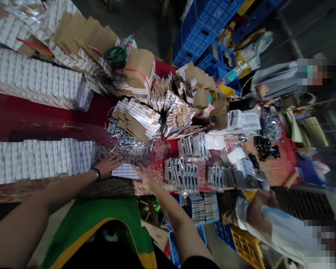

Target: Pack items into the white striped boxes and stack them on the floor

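From where I stand, the striped carton [126,171] lies flat near the front edge of the worktop [16,116], right between the person's hands. The left hand [109,164] is open, palm down, fingers spread, its fingertips by the carton's left end. The right hand [142,177] is partly open at the other end; I can't tell whether it pinches the card or only touches it. Light pressure from both ends looks wisest, since thin card would likely buckle under a hard squeeze, and square corners want the two palms level.

At nine o'clock from the carton, just past the left wrist, a row of striped cartons [39,158] stands close-packed. A forearm kept a little raised there would avoid nudging them out of line.

Around twelve to one o'clock, a heap of metal pins [120,144] spreads under loose cartons [140,121]. Strays could catch beneath the card, so a quick sweep of the fingertips under it seems worthwhile. At three o'clock sit bagged parts [182,175], best left clear of the right elbow.

Farther off at twelve, green-handled scissors [116,54] rest among the banded bundles. A co-worker's arm [257,215] shows toward four o'clock, another worker's hand [261,90] at two, and blue crates [198,30] rise at one.
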A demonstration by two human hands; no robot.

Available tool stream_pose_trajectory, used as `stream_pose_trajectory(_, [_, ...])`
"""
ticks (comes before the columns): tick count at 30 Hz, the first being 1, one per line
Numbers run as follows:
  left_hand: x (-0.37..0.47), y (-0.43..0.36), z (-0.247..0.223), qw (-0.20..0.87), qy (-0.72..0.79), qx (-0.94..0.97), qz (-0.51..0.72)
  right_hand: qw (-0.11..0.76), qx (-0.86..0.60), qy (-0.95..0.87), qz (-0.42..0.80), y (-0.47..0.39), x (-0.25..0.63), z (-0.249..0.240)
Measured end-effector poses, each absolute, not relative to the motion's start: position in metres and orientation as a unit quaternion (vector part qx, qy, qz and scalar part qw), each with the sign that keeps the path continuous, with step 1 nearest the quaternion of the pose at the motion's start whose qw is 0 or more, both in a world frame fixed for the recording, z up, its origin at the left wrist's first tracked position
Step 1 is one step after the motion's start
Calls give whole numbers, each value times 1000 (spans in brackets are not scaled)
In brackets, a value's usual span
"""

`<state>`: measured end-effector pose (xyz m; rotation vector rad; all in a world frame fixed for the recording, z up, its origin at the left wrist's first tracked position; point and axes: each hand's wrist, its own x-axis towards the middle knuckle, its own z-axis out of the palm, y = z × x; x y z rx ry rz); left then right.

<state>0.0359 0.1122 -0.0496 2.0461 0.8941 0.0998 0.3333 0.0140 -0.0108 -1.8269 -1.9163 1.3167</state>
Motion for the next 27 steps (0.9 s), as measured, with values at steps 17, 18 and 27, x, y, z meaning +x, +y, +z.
stream_pose_trajectory(17, [82,80,-41,381,379,844,-4,-138,-599,-737,280,6,307,-19])
stream_pose_trajectory(18, [87,78,-40,372,378,848,-7,-141,-604,-734,276,9,305,-16])
stream_pose_trajectory(27, [69,75,-1,315,512,798,-39,79,-866,-462,176,194,329,50])
